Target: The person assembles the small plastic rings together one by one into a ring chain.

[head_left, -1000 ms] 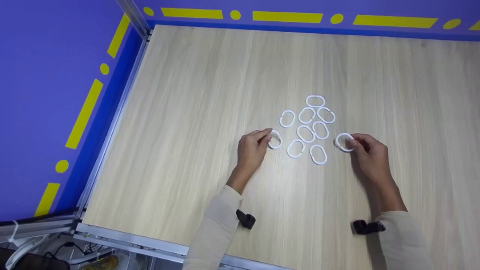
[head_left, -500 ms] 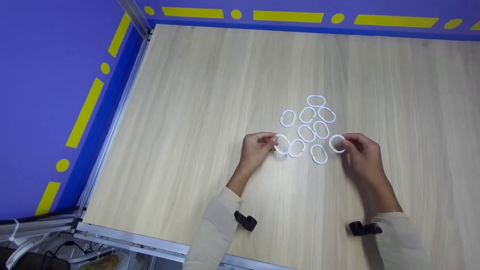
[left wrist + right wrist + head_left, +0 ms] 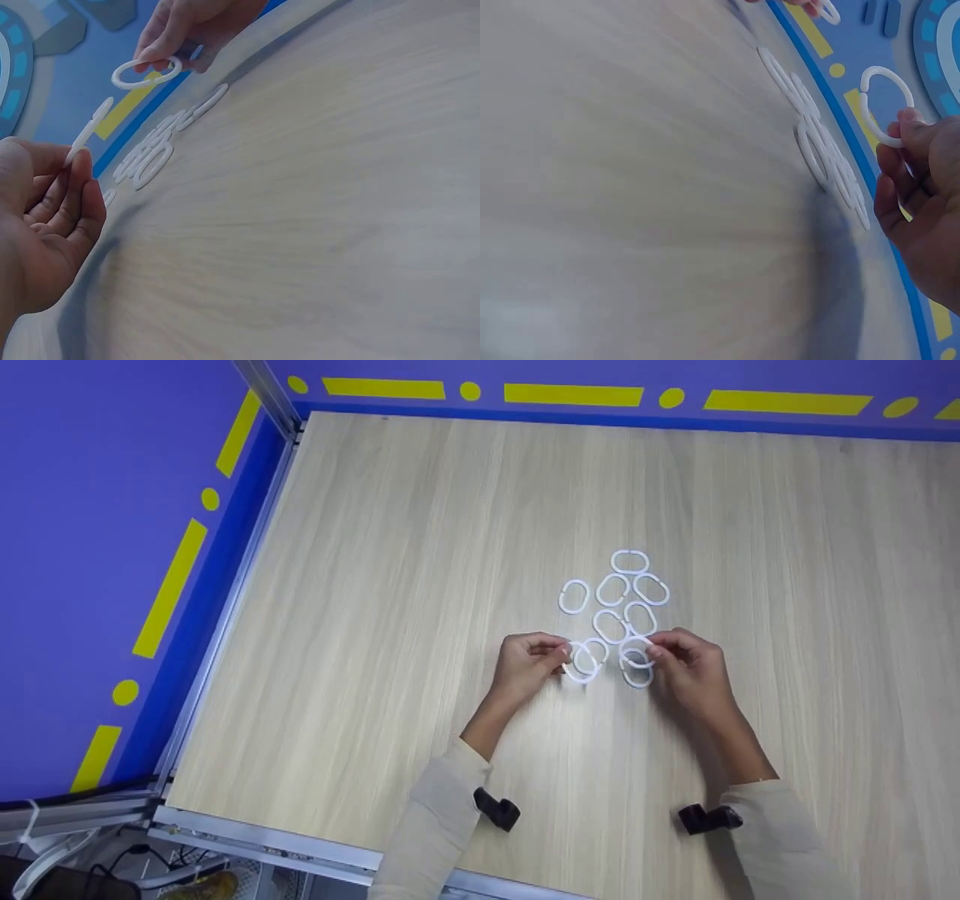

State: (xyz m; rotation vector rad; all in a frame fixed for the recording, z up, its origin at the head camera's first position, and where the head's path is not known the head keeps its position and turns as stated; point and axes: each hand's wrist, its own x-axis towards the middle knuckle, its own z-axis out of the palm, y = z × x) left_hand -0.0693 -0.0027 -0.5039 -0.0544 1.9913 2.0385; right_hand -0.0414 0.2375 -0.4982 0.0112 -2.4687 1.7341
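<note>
Left hand point(image 3: 521, 669) and right hand point(image 3: 691, 671) come closer, each pinching one white oval plastic ring point(image 3: 88, 132) point(image 3: 865, 112), perhaps so its gap stays free.

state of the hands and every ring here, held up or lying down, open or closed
left hand: fingers pinching one white ring
left-held ring: raised off the table, whether its split is closed unclear
right hand: fingers pinching another white ring
right-held ring: raised, narrow split visible in its loop
eight loose rings: lying flat on the table, close together
</note>
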